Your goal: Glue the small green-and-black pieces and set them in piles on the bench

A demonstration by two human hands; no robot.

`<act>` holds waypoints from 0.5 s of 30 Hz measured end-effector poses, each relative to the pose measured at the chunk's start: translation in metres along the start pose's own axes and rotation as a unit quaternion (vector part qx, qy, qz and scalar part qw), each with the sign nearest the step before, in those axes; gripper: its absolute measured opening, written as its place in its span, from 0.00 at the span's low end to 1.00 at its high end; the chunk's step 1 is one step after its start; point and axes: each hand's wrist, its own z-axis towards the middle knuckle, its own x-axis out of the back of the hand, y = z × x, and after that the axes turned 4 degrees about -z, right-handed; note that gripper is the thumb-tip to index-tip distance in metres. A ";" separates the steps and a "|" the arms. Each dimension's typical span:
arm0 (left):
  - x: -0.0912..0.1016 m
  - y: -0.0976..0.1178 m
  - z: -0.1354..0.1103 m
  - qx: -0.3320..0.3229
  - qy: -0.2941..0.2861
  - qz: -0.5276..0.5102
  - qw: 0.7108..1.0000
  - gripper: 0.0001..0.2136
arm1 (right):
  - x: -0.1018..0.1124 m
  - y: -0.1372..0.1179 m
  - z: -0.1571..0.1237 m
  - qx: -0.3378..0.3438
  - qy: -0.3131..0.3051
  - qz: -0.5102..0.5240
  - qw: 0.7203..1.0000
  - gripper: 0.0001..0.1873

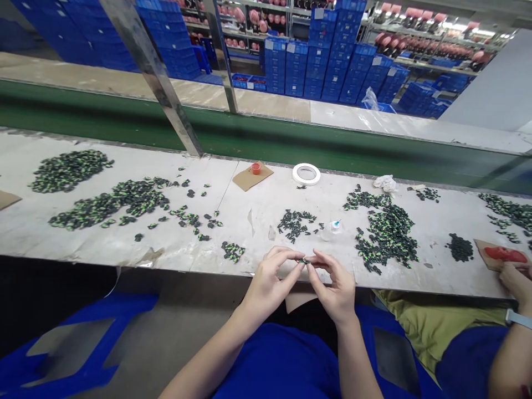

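Observation:
Between the fingertips of both hands is a small black-and-green part (305, 261), held over the table's front edge. My left hand (272, 277) pinches it from the left, thumb and forefinger closed. From the other side my right hand (334, 280) grips it with thumb and fingers, which partly cover it. Just beyond my hands lies a loose pile of small black pieces (294, 223). A small clear bottle with a blue tip (334, 227) stands to its right. A little cluster of black-and-green parts (233, 252) sits left of my hands.
Larger heaps of black-and-green parts lie left (124, 199) and right (388, 233). A roll of white tape (306, 174) and a red pot (256, 168) on cardboard (243, 180) are farther back. At right, a co-worker's hand (517, 280) is by a red item (505, 254). A metal post (166, 100) rises behind.

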 end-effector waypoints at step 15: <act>0.002 0.011 -0.007 0.042 -0.008 -0.022 0.999 0.05 | 0.011 -0.007 0.014 0.014 -0.106 -0.010 0.994 0.13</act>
